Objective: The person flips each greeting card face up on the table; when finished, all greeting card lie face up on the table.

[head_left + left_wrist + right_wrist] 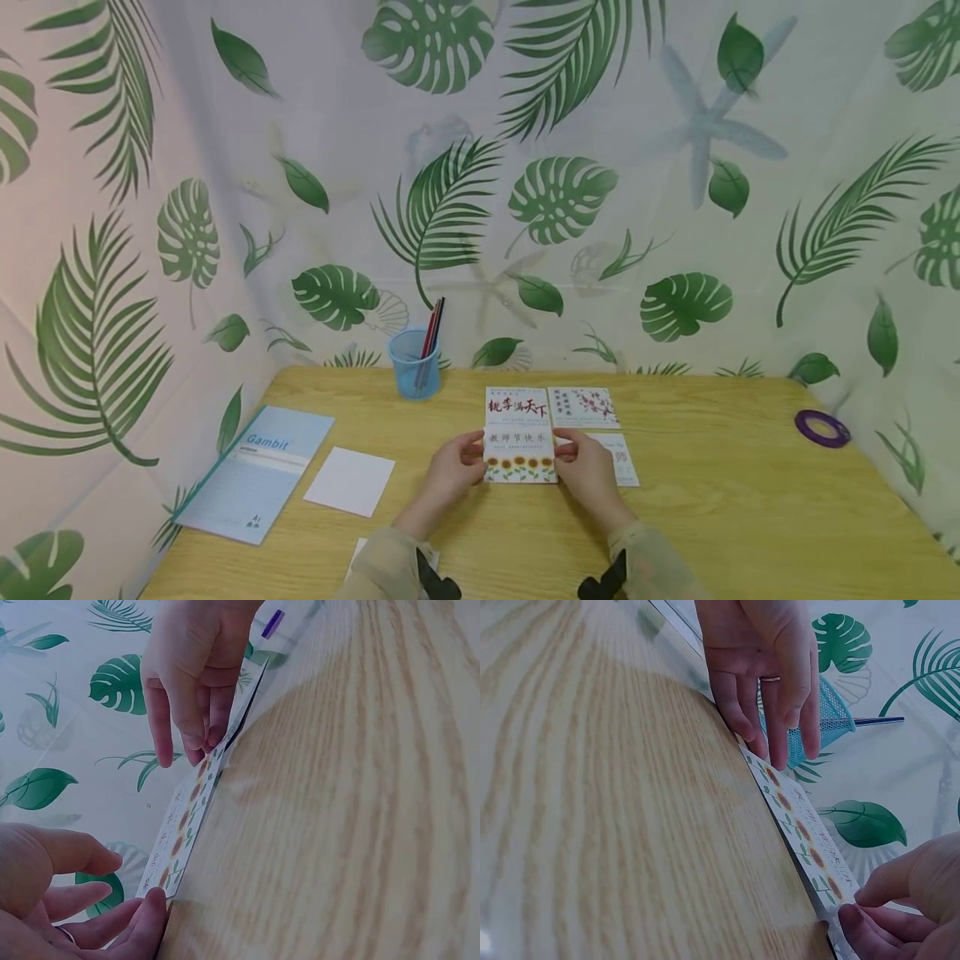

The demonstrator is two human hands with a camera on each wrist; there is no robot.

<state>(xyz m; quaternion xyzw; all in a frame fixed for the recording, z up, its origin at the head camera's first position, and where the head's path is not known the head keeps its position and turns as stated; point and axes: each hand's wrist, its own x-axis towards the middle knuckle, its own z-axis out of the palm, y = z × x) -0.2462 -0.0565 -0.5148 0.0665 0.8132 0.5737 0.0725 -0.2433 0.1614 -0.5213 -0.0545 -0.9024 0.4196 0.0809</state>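
A white card with a row of sunflowers [520, 468] lies on the table between both hands. The left hand [459, 462] touches its left edge with the fingertips, and the right hand [588, 468] has its fingertips at the right edge. Both hands' fingers are loosely bent. Directly above, a card with red brush characters [517, 407] adjoins the sunflower card. To the right lie a card with red blossoms [583, 407] and, below it, another printed card [626, 460], partly hidden by the right hand. A ring shows on a left-hand finger [770, 694].
Left of the hands lie a blank white card [349, 482] and a light-blue notebook [258, 475]. Another white piece [358, 552] is mostly covered by the left sleeve. A blue mesh cup [415, 371] with several pencils stands at the back; a purple tape roll [822, 428] lies far right.
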